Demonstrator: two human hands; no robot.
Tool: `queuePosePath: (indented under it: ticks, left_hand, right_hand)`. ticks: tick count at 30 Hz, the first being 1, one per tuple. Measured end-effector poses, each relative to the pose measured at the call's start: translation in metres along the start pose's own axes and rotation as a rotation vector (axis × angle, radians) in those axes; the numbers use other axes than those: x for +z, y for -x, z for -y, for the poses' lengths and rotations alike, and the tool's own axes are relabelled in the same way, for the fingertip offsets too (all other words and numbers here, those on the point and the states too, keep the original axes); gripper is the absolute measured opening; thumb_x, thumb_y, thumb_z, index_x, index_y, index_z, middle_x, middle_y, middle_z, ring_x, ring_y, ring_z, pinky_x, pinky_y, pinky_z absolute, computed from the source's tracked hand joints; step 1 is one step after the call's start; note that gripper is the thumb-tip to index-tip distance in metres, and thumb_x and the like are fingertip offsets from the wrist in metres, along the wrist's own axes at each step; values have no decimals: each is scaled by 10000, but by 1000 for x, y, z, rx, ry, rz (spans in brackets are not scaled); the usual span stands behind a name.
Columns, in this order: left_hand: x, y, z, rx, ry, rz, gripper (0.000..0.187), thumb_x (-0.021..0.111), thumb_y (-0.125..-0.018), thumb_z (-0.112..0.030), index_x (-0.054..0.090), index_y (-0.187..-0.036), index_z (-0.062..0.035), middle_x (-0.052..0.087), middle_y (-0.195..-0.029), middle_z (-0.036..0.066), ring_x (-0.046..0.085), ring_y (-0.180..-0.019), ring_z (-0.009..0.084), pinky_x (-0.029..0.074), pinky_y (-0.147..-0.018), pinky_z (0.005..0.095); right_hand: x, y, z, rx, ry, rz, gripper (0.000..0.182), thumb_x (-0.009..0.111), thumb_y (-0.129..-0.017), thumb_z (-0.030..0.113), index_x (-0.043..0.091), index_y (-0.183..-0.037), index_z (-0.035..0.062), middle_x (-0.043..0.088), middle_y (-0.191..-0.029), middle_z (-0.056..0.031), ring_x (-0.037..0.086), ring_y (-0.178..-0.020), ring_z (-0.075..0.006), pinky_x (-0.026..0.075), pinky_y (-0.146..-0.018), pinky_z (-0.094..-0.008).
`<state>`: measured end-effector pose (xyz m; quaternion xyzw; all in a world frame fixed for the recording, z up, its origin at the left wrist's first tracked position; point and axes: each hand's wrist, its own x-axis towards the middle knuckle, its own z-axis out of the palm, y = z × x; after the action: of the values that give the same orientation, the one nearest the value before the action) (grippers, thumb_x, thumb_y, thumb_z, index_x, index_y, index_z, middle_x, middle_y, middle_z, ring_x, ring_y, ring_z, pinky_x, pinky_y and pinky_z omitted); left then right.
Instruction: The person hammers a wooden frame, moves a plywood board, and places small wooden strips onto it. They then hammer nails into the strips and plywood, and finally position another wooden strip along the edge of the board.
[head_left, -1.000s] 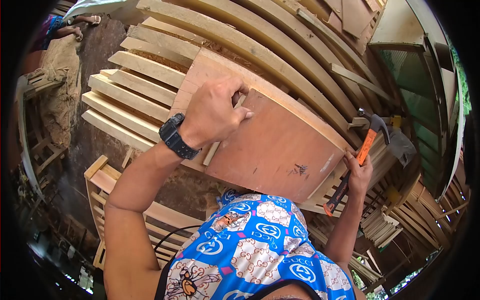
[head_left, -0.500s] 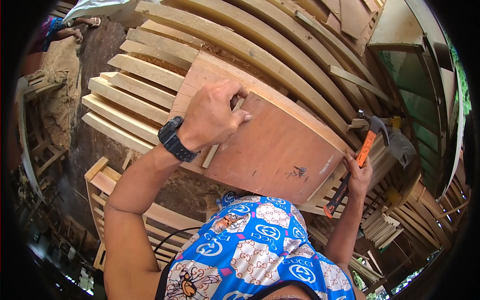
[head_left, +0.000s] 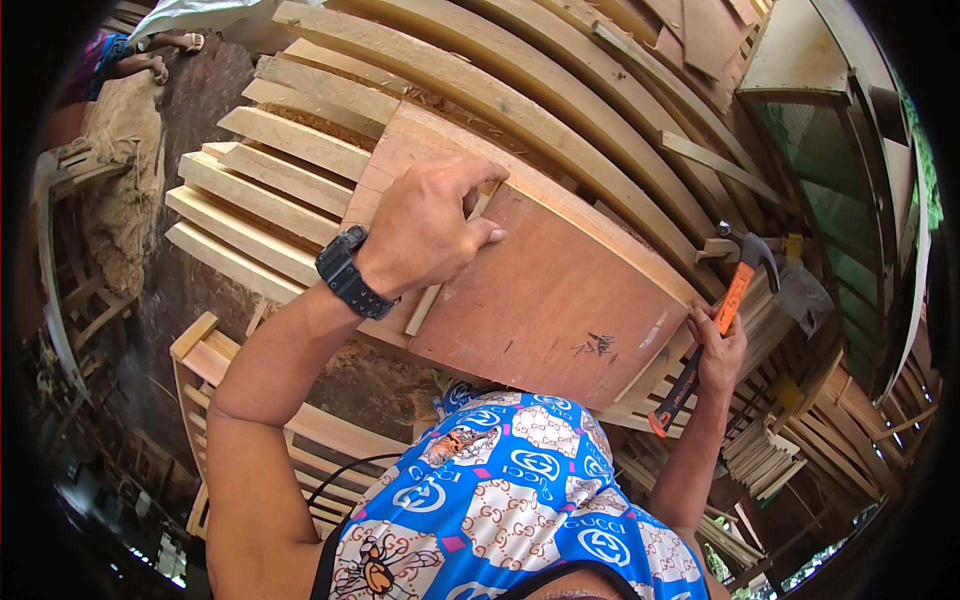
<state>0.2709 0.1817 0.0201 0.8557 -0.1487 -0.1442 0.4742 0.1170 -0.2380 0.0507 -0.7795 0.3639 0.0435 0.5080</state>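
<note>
A reddish-brown plywood panel [head_left: 540,290] lies in front of me, edged by pale wood strips [head_left: 423,310]. My left hand [head_left: 430,215], with a black watch at the wrist, is at the panel's left edge. Its fingers are bent, the thumb pressing the panel's surface and the index finger reaching its far left corner; the other fingertips are hidden. My right hand [head_left: 718,355] is closed round a claw hammer [head_left: 735,298] with an orange and black handle, head pointing away. Its fingers also touch the panel's right corner. A small pile of nails [head_left: 597,344] rests on the panel.
Long wooden slats [head_left: 480,95] run under and beyond the panel. A slatted wooden frame [head_left: 215,350] stands at lower left. Cabinet-like framing [head_left: 800,60] rises at right, near a clear plastic bag [head_left: 803,298]. Another person's feet [head_left: 160,72] show at upper left.
Almost nothing differs. My left index finger has stretched slightly farther along the panel's far corner; the right hand and hammer have stayed in place.
</note>
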Motion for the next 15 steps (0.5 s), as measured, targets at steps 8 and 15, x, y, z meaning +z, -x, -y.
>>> queuePosePath:
  ticks: [8, 15]
  left_hand:
    - [3, 2, 7, 29, 32, -33, 472, 861, -714, -70, 729, -1163, -15, 606, -728, 101, 587, -642, 226, 492, -619, 364]
    - [-4, -5, 4, 42, -25, 16, 465, 887, -693, -109, 736, -1127, -39, 621, -708, 98, 604, -629, 241, 496, -621, 375]
  right_hand:
    - [1, 0, -1, -9, -30, 6, 255, 712, -952, 69, 558, -1136, -16, 706, -1158, -175, 706, -993, -193, 590, -884, -294]
    - [-2, -2, -2, -19, -26, 11, 238, 688, -944, 35, 555, -1128, -33, 707, -1123, -174, 703, -898, -178, 567, -789, -257]
